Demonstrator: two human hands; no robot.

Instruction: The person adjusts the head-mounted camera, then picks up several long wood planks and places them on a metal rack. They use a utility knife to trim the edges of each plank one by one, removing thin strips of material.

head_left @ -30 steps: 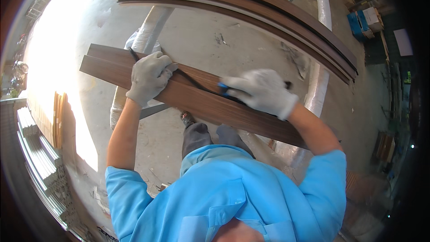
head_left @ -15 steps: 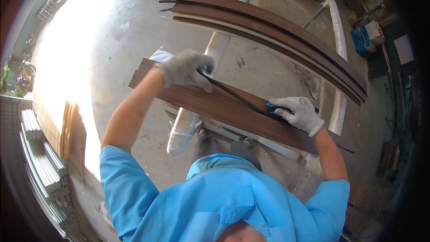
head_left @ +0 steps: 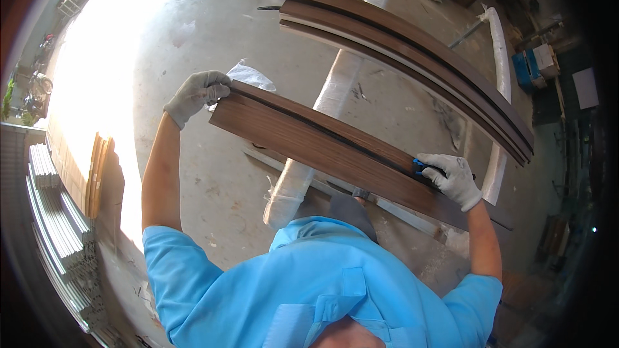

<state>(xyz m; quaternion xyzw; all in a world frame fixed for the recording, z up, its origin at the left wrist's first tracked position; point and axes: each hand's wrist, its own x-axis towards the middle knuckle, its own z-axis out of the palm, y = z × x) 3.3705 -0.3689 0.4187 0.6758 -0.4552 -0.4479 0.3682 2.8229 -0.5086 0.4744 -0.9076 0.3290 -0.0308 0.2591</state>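
A brown wood-grain panel (head_left: 290, 129) slants in front of me, with a black flexible strip (head_left: 348, 134) running along its far side. My left hand (head_left: 198, 95), in a grey-white glove, has its fingers closed at the panel's left end, pinching the end of the strip there. Toward the panel's right part, my gloved right hand (head_left: 456, 183) is closed round a small blue-and-black hand tool (head_left: 422, 167) lying against the strip. The palm hides most of that tool, so its exact kind does not show.
Beyond lie more brown panels (head_left: 393, 38) with black strips, across plastic-wrapped supports (head_left: 342, 80). A white bag (head_left: 251, 77) is on the floor behind the panel's left end. Stacked metal profiles (head_left: 58, 238) stand at left; blue and white boxes (head_left: 535, 66) at far right.
My left hand has moved left to the panel's end, and the strip that was raised and slanting now lies along the panel. The right hand stays on its tool. The whole view has shifted slightly.
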